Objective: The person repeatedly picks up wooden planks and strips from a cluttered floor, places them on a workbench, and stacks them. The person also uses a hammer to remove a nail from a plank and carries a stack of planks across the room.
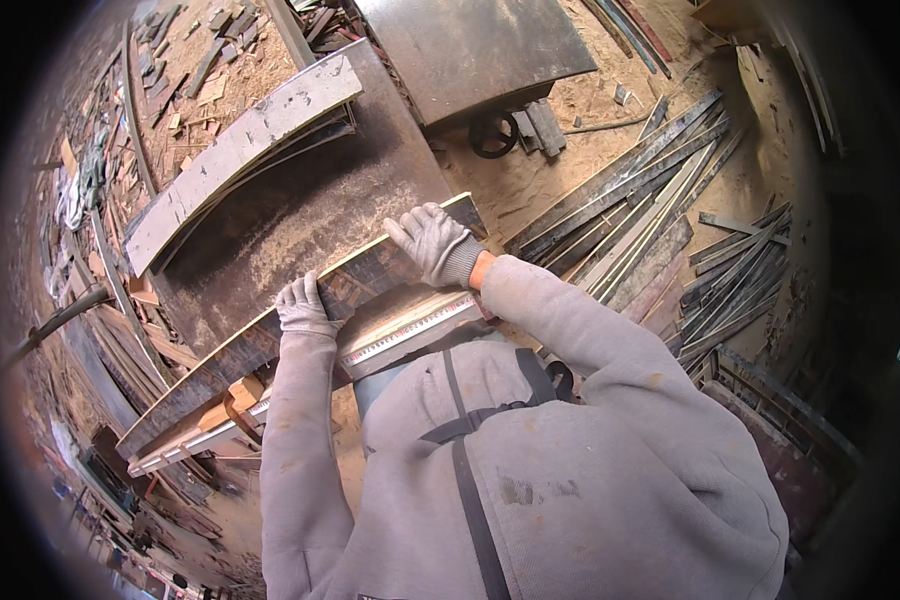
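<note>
A long, dark-faced plywood strip (pixel 370 272) with a pale cut edge slants across in front of my body. My left hand (pixel 307 306), in a grey work glove, is closed over its upper edge near the middle. Farther right, my right hand (pixel 436 244), gloved the same way, grips that edge with its fingers bent over it. Beyond the strip lies a brown metal table (pixel 320 215) strewn with sawdust. A white measuring scale (pixel 410 330) with fine markings runs on the near side, close to my waist.
A pale, paint-spotted plank-like piece (pixel 245 155) stands across the table's far part. Behind it, another metal tabletop (pixel 475 50) has a dark handwheel (pixel 493 134) below. Piled wood strips (pixel 630 190) lie to the right, and scrap wood (pixel 210 75) litters the floor at far left.
</note>
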A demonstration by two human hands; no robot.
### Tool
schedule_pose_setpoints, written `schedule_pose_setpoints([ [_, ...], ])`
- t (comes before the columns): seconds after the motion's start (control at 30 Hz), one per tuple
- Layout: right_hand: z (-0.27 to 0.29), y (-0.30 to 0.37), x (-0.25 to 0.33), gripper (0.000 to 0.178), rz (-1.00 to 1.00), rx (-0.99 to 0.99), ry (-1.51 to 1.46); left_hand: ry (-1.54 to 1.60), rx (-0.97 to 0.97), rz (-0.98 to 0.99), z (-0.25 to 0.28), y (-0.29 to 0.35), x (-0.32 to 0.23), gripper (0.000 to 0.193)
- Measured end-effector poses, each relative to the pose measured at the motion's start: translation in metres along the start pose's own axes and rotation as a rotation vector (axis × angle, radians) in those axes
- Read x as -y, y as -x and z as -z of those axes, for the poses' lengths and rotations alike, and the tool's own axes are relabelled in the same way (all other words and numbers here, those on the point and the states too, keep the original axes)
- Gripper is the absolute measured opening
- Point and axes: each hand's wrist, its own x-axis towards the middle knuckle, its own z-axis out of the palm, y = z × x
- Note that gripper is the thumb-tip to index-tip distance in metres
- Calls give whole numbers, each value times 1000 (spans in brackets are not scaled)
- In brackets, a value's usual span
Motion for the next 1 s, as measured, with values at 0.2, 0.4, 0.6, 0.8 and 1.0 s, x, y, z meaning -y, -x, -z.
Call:
schedule_pose_setpoints([
  [0.2, 47, -70, -39, 84, -34, 148, 37, -55, 102, 84, 34, -85, 27, 130],
  [0.4, 70, -117, -69, 95, -51, 148, 41, -133, 287, 180, 56, -148, 41, 130],
  [0.6, 76, -121, -81, 96, -73, 82, 172, -73, 151, 96, 54, -171, 42, 132],
  [0.8, 68, -142, -79, 95, -62, 119, 96, -105, 204, 119, 51, -173, 70, 137],
  [1.0, 89, -214, -119, 94, -61, 7, 124, -109, 99, 110, 60, -248, 111, 138],
])
